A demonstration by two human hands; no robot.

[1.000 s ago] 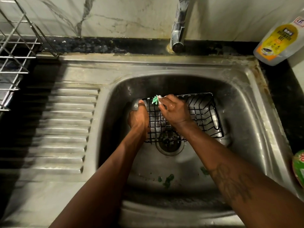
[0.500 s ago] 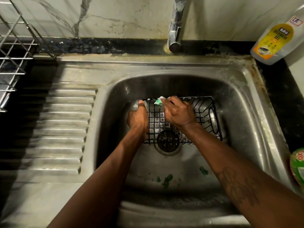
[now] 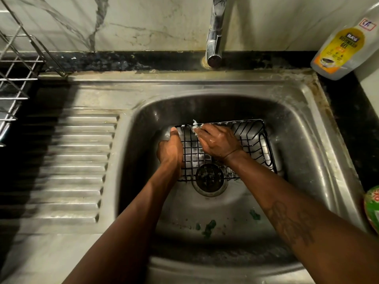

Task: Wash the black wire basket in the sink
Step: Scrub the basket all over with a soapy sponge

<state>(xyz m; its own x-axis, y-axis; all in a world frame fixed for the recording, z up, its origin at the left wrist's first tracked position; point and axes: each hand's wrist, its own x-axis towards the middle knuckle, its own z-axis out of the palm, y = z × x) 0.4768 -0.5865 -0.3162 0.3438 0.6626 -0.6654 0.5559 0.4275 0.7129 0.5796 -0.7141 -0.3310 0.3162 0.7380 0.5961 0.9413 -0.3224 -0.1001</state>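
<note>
The black wire basket lies in the steel sink, over the drain. My left hand grips the basket's left end, thumb up along its edge. My right hand is curled round a soapy green scrub pad and presses it against the basket's wires near the far rim. Most of the pad is hidden under my fingers.
The tap stands behind the sink; no water runs from it. A dishwash gel bottle leans at the back right. A wire dish rack sits at the left beside the ribbed drainboard. Green bits lie on the sink floor. A green packet shows at the right edge.
My right hand has slid a little with the pad along the basket's far rim, and the pad now looks white with foam. The left hand keeps its hold.
</note>
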